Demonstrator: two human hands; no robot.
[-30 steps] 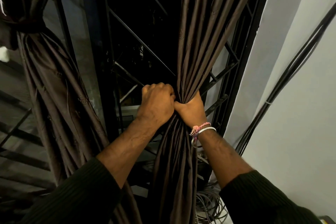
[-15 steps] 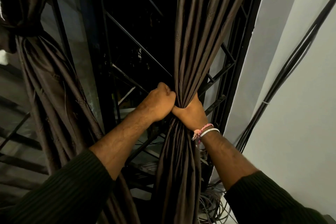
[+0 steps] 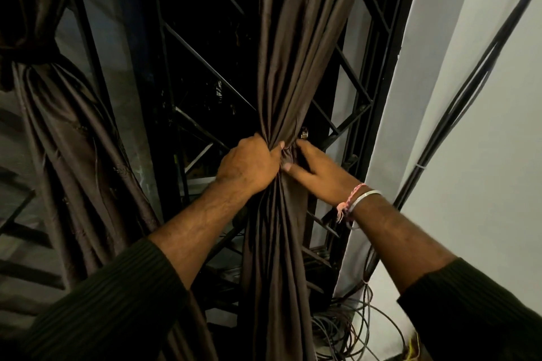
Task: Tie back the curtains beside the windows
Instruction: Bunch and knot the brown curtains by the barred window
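Observation:
A dark brown curtain point(image 3: 290, 73) hangs down the middle in front of a black window grille point(image 3: 211, 73). My left hand point(image 3: 249, 167) grips the curtain where its folds are bunched, fingers curled round the fabric. My right hand point(image 3: 319, 173) lies against the right side of the bunch. Its fingers are fairly straight and reach behind the fabric, and its thumb touches the front. A small metal fitting point(image 3: 304, 133) shows just above the right fingertips. A second brown curtain point(image 3: 67, 138) on the left is gathered in at a knot point(image 3: 26, 50).
The white wall point(image 3: 484, 155) stands close on the right, with black cables point(image 3: 457, 102) running diagonally up it. A loose coil of wires point(image 3: 352, 331) lies at the bottom right. The window frame's black edge point(image 3: 390, 73) runs just behind the right hand.
My right hand has let go of its tight grip under the bunch and now reaches its fingers round the right side. My left hand has closed round the gathered fabric.

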